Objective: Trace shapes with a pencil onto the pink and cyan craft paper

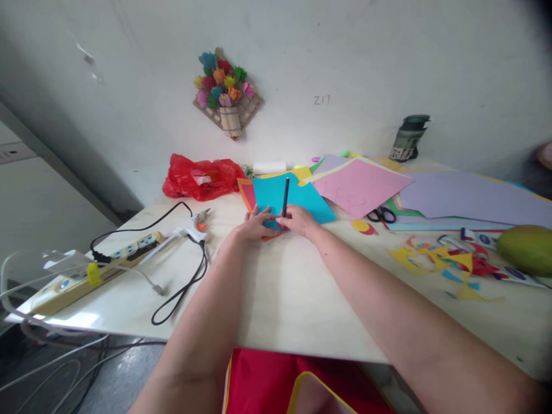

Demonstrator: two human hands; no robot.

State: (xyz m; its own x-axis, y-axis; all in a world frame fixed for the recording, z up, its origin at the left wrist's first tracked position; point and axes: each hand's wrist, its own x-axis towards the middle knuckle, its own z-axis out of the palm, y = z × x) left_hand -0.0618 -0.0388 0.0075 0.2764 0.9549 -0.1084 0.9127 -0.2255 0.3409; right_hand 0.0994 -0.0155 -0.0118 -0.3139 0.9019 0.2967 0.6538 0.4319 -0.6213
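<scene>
My right hand (299,221) is closed round a black pen (286,194), which stands nearly upright over a sheet of blue paper (276,192). Resting on the near part of that sheet is my left hand (256,224), with its fingers stretched out and apart. Something small and reddish shows between the two hands, partly covered by the fingers. Orange and red sheets (245,192) stick out from under the blue one on the left. Where the pen's tip meets the paper is hidden by my right hand.
Left are a glue gun (194,227), a power strip (125,253) and cables. A red plastic bag (200,175) lies behind. To the right are pink paper (357,184), purple paper (466,195), scissors (382,215), yellow scraps (414,260), tubes (478,237) and a green fruit (528,248).
</scene>
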